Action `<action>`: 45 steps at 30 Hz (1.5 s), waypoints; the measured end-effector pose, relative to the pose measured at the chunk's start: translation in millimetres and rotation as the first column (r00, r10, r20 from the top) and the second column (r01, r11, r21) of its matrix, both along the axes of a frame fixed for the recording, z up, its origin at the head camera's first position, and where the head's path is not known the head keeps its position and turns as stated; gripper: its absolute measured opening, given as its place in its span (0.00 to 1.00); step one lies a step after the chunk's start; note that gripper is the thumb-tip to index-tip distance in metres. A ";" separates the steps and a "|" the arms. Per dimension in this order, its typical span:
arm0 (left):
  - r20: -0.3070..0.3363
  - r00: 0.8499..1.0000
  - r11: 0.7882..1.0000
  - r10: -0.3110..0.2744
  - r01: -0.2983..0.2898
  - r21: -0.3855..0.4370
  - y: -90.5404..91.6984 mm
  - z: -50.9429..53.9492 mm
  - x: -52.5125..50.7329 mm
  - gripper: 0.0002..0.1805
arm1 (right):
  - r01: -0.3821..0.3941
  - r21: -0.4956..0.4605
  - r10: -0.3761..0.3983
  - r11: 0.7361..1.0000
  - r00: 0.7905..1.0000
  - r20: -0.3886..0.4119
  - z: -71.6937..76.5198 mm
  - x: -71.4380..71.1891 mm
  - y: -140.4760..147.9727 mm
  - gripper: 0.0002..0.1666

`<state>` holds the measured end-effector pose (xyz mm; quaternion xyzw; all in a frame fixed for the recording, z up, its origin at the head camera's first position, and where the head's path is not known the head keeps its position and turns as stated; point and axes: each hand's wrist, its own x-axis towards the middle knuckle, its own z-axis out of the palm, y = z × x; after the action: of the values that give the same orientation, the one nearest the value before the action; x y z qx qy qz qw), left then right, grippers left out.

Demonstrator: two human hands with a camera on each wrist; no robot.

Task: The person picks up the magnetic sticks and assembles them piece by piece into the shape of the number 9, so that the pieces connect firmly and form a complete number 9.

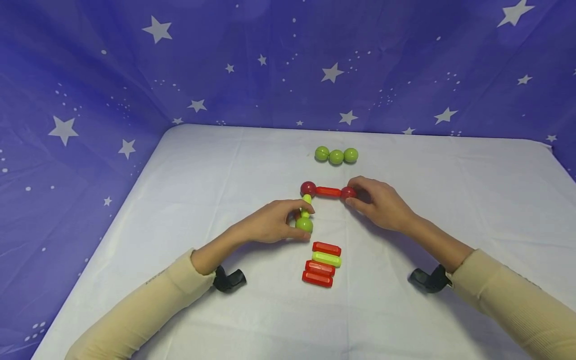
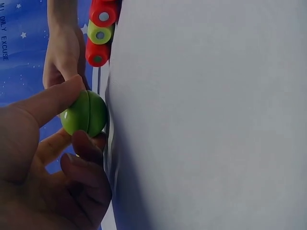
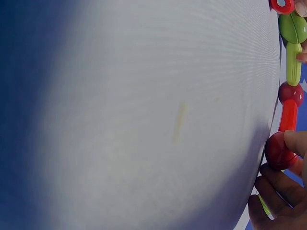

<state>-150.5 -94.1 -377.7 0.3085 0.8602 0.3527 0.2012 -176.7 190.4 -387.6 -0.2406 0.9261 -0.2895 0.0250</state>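
Beige sleeves [image 1: 148,302] reach in from the near side, and look: my left grip [image 1: 270,224] is clamped on a green ball [image 1: 304,225], thumb near, fingers far! Farther off and right, my right grip [image 1: 382,204] pinches a red ball [image 1: 348,194]. From there a red rod [image 1: 328,192] runs left to a second red ball [image 1: 308,188], then a lime rod [image 1: 307,199] comes near to the green one. Four rods [image 1: 318,279] lie nearer on the desk [image 1: 369,325], three green balls [image 1: 336,157] far. My left fingers hide part of the lime rod; the right wrist view cuts off my right grip.
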 end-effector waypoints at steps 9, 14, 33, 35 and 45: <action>0.022 1.000 1.000 0.001 -0.001 -0.006 0.8 0.3 1.2 0.28 | -0.009 -0.004 0.009 1.000 1.000 -0.006 -0.9 -0.4 1.1 0.19; 0.039 0.999 1.000 0.012 -0.012 0.003 -0.3 1.1 1.7 0.28 | -0.010 -0.005 0.010 1.000 1.000 -0.004 -0.4 -1.0 1.1 0.19; 0.048 0.999 1.000 0.010 -0.011 0.020 -1.0 -0.5 1.4 0.28 | -0.003 0.009 0.003 1.000 0.998 0.066 8.3 3.6 0.5 0.24; 0.050 0.999 1.000 0.012 -0.013 0.020 -1.1 -1.3 1.6 0.28 | 0.009 0.016 -0.011 1.000 0.997 0.077 10.7 8.4 -0.4 0.28; 0.054 0.998 0.999 0.013 -0.015 0.034 -2.3 -1.4 2.1 0.28 | 0.063 -0.094 -0.071 0.994 0.994 -0.087 13.5 46.8 -9.4 0.20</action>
<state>-148.4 -96.3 -379.1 0.2962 0.8504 0.3771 0.2163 -129.9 181.0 -374.1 -0.2232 0.9196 -0.3212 -0.0375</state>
